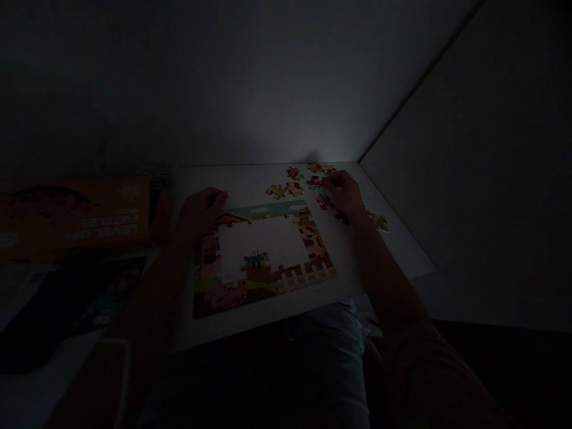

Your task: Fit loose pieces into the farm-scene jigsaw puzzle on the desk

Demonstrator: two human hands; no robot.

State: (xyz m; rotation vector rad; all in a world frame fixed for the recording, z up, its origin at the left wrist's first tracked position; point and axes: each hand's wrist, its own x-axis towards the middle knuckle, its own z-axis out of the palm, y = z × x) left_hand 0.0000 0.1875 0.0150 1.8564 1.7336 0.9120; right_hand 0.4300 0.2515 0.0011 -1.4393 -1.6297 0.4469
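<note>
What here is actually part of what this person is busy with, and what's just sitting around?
In use:
- right hand, among the loose pieces
- left hand, at the top left corner of the half-built puzzle
- white board under it all

Lying about:
- orange puzzle box, off to the left
- dark sheet in front of the box

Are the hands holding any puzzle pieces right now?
Too dark to be sure. The right hand rests among the loose pieces, maybe touching one. The left hand sits curled at the puzzle corner, nothing visible in it.
</note>
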